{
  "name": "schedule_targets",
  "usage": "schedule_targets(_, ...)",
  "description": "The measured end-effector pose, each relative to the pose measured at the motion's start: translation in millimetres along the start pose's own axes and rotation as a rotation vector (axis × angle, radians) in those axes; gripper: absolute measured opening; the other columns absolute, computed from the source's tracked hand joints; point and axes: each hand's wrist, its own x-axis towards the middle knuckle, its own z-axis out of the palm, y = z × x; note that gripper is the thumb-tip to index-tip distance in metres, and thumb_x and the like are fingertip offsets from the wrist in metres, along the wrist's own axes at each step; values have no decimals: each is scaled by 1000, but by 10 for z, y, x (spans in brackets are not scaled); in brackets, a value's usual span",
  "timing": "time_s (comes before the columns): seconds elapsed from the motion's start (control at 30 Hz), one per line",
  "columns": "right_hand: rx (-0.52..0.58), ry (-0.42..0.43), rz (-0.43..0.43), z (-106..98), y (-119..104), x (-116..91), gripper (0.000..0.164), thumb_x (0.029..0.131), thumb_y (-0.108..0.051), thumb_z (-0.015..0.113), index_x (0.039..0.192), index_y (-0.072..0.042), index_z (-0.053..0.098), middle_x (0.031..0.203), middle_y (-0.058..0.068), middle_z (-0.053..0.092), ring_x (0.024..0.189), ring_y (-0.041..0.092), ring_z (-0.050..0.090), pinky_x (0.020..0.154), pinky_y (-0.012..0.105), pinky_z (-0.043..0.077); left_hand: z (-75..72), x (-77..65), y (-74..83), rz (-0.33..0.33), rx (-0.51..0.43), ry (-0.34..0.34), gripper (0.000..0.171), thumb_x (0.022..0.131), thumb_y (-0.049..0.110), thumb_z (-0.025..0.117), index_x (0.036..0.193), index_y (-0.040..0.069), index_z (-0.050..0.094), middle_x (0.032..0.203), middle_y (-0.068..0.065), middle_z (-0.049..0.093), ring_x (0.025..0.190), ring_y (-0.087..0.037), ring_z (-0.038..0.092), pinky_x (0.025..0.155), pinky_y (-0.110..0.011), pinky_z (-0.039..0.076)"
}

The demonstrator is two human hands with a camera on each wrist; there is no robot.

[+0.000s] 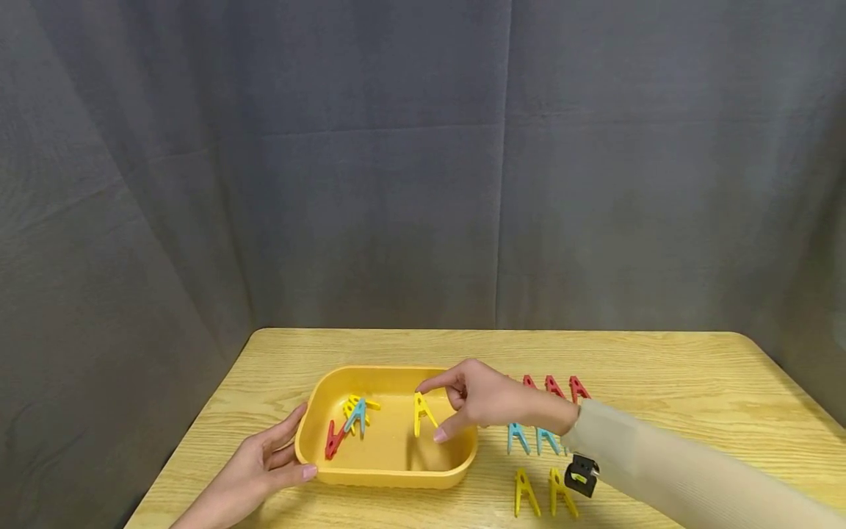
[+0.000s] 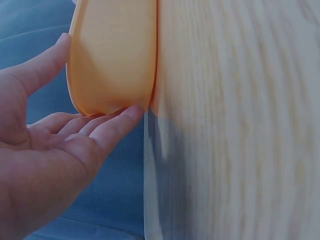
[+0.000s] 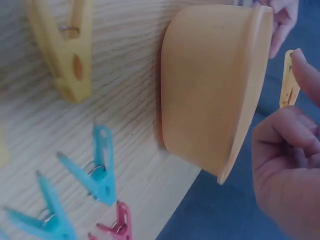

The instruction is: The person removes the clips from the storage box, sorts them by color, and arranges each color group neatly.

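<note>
My right hand [image 1: 485, 400] pinches a yellow clothespin [image 1: 419, 415] between index finger and thumb, above the right part of a yellow-orange plastic tub [image 1: 370, 477]. In the right wrist view that clothespin [image 3: 288, 82] shows beyond the tub's rim. With its fingers extended, my left hand [image 1: 254, 470] touches the tub's left end. The left wrist view has its fingertips against the tub's wall [image 2: 115, 60] and its thumb at the rim. Inside the tub, toward the left, lie a red clothespin [image 1: 333, 441], a blue clothespin [image 1: 358, 417] and yellow ones [image 1: 350, 404].
Right of the tub, clothespins stand out on the wooden table [image 1: 661, 367] in rows: red ones [image 1: 554, 386] at the back, blue ones [image 1: 518, 437] in the middle, yellow ones [image 1: 525, 492] in front. My right forearm partly covers them. A grey curtain [image 1: 396, 184] hangs behind the table.
</note>
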Motion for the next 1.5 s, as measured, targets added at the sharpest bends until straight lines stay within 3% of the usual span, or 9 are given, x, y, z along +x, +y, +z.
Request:
schedule_targets(0.17, 25, 68, 17, -44, -5, -190, 60, 82, -10, 92, 137, -2, 70, 59, -4, 28, 56, 14, 22, 63, 26, 37, -27, -9, -1, -16, 4, 0, 91, 101, 5, 71, 165, -8, 8, 169, -30, 5, 147, -50, 31, 99, -33, 56)
schedule_targets(0.27, 36, 87, 19, -56, 0, -288, 60, 82, -12, 92, 137, -2, 69, 58, -4, 28, 54, 13, 22, 78, 29, 47, -35, -11, 3, -25, 3, 9, 91, 101, 5, 72, 165, -8, 9, 170, -29, 5, 148, -49, 31, 100, -33, 56)
schedule_targets(0.37, 56, 98, 27, -63, 25, -372, 61, 82, -14, 93, 137, -3, 69, 58, -4, 26, 54, 12, 22, 91, 38, 47, -33, -12, 3, -37, -7, 23, 92, 100, 5, 73, 165, -8, 10, 170, -28, 5, 148, -48, 31, 100, -34, 55)
schedule_targets(0.6, 87, 126, 33, -79, 113, -562, 55, 82, -13, 93, 131, -1, 71, 60, -2, 23, 56, 12, 20, 82, 36, 45, -35, -5, -15, -13, -13, 2, 92, 101, 4, 71, 165, -7, 6, 170, -29, 3, 148, -47, 31, 100, -33, 55)
schedule_targets(0.73, 108, 156, 29, -77, 189, -694, 57, 81, -12, 92, 132, 2, 70, 63, -3, 21, 57, 12, 20, 82, 31, 45, -39, -6, -7, -48, 2, 18, 93, 100, 7, 73, 166, -6, 7, 171, -27, 4, 148, -47, 32, 101, -32, 55)
schedule_targets(0.93, 113, 209, 29, -83, 330, -894, 65, 82, -10, 91, 141, 2, 66, 65, -3, 21, 56, 13, 19, 67, 25, 42, -68, -17, -8, -78, 14, 35, 94, 99, 8, 75, 165, -6, 10, 171, -27, 5, 148, -47, 32, 101, -33, 55)
schedule_targets(1.1, 144, 237, 50, -101, 436, -1070, 65, 83, -7, 90, 141, 5, 64, 64, 0, 17, 56, 14, 15, 51, 26, 25, -78, -16, -11, -95, 8, 42, 95, 99, 9, 76, 167, -3, 10, 172, -24, 7, 148, -45, 34, 101, -32, 55)
schedule_targets(1.23, 165, 257, 50, -112, 519, -1221, 66, 84, -6, 89, 142, 8, 61, 64, 1, 16, 56, 15, 15, 48, 28, 20, -72, -14, -14, -98, 13, 41, 96, 99, 10, 76, 167, -3, 11, 172, -23, 8, 148, -44, 36, 101, -32, 55)
schedule_targets(1.5, 150, 266, 52, -170, 635, -1490, 70, 87, -7, 86, 146, 11, 55, 65, 1, 14, 56, 16, 14, 50, 31, 24, -82, -27, -16, -70, 34, 31, 94, 99, 9, 75, 167, -2, 11, 172, -24, 9, 147, -46, 36, 100, -30, 55)
